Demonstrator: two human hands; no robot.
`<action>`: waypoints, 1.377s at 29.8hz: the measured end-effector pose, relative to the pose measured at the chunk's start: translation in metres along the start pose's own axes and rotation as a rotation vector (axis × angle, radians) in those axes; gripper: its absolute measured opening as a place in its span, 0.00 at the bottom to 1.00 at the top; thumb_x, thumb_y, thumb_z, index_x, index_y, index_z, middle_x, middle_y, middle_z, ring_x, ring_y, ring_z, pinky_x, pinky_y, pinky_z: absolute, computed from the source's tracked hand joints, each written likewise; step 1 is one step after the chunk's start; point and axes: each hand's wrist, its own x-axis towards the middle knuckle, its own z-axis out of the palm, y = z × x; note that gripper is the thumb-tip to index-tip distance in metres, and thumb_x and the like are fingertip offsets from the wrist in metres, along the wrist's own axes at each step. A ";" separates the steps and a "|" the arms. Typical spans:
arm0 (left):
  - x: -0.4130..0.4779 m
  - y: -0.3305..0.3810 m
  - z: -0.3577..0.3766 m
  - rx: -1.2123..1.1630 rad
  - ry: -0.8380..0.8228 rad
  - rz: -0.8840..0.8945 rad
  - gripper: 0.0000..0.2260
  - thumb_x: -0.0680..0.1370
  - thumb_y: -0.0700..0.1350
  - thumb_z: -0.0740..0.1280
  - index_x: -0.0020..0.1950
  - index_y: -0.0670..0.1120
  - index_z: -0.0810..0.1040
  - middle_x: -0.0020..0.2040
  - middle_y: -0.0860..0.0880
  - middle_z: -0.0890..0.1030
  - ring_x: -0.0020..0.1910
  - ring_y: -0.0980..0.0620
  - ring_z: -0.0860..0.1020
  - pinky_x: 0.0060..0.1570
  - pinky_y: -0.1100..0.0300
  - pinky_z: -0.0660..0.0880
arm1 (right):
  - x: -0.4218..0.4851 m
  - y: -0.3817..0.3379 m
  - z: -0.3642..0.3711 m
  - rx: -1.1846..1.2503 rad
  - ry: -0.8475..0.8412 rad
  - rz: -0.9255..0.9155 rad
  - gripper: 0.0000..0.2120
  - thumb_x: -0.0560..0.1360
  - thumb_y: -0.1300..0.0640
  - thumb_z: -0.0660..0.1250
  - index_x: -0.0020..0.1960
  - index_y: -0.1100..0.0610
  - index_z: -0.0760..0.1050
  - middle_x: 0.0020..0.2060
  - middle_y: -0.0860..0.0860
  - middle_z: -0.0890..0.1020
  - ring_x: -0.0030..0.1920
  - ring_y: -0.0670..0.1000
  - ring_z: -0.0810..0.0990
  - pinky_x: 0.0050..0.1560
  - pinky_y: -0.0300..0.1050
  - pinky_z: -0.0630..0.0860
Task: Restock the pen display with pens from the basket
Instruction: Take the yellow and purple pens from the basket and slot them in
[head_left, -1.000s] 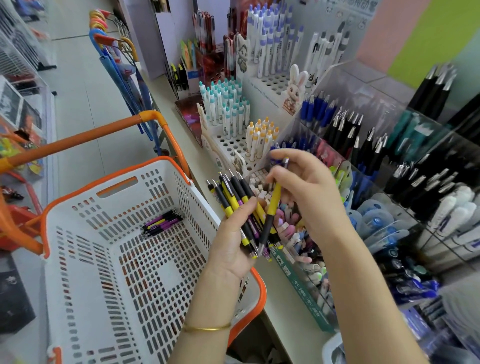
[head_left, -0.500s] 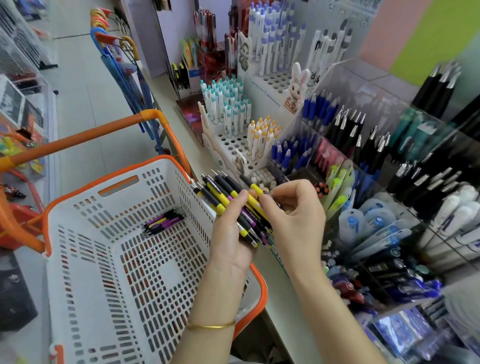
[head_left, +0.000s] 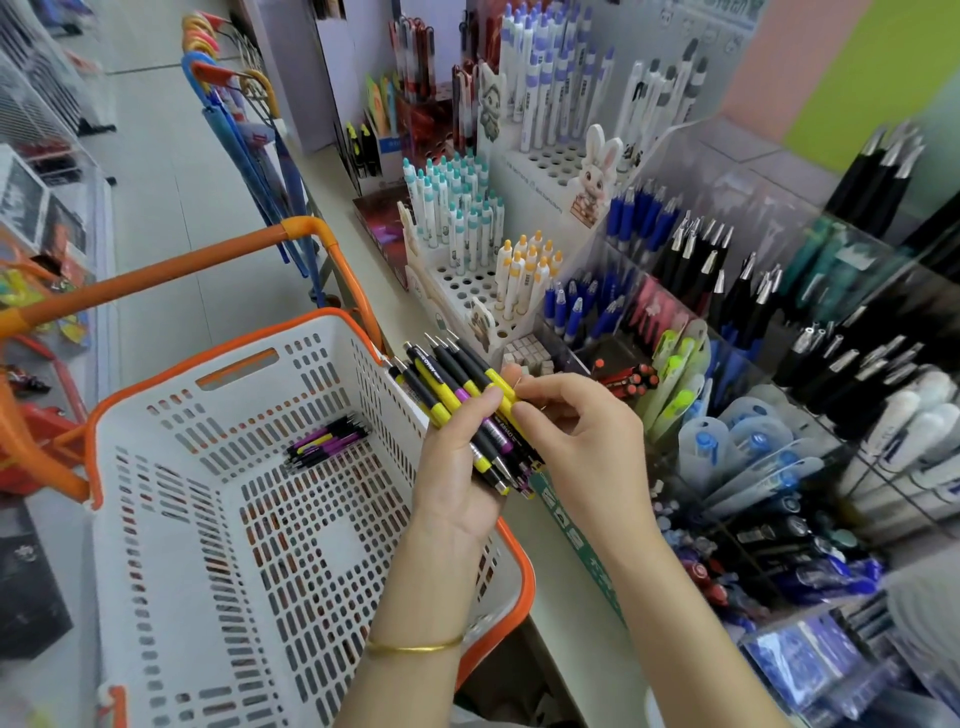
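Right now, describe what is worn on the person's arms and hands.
The left hand and right hand are bare, with no gloves and no ring that shows on the fingers. A thin gold bangle circles the left wrist. The left forearm and right forearm are uncovered, with no sleeve or watch in view.

Basket (head_left: 171, 525) cut off at btm edge; pen bundle (head_left: 453, 391) partly hidden by L hand (head_left: 457, 483).
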 end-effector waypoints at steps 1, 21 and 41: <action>-0.001 0.000 0.000 0.004 -0.010 -0.006 0.20 0.71 0.41 0.68 0.62 0.40 0.78 0.59 0.40 0.82 0.56 0.42 0.81 0.49 0.50 0.81 | 0.001 0.000 -0.002 0.004 -0.016 0.008 0.05 0.73 0.58 0.72 0.48 0.52 0.81 0.43 0.43 0.82 0.45 0.41 0.79 0.48 0.40 0.78; -0.009 -0.010 0.007 0.260 -0.105 0.017 0.12 0.74 0.35 0.67 0.54 0.49 0.78 0.41 0.49 0.85 0.41 0.52 0.84 0.37 0.57 0.81 | 0.049 -0.043 -0.001 -0.591 -0.533 -0.209 0.20 0.77 0.55 0.59 0.69 0.53 0.65 0.54 0.53 0.72 0.49 0.56 0.76 0.47 0.51 0.76; -0.002 -0.011 0.013 0.079 -0.058 -0.087 0.22 0.77 0.51 0.64 0.69 0.43 0.74 0.54 0.42 0.84 0.51 0.45 0.83 0.42 0.52 0.81 | 0.040 -0.015 -0.013 0.165 -0.316 -0.041 0.17 0.78 0.66 0.58 0.65 0.56 0.67 0.42 0.39 0.70 0.44 0.38 0.71 0.48 0.34 0.68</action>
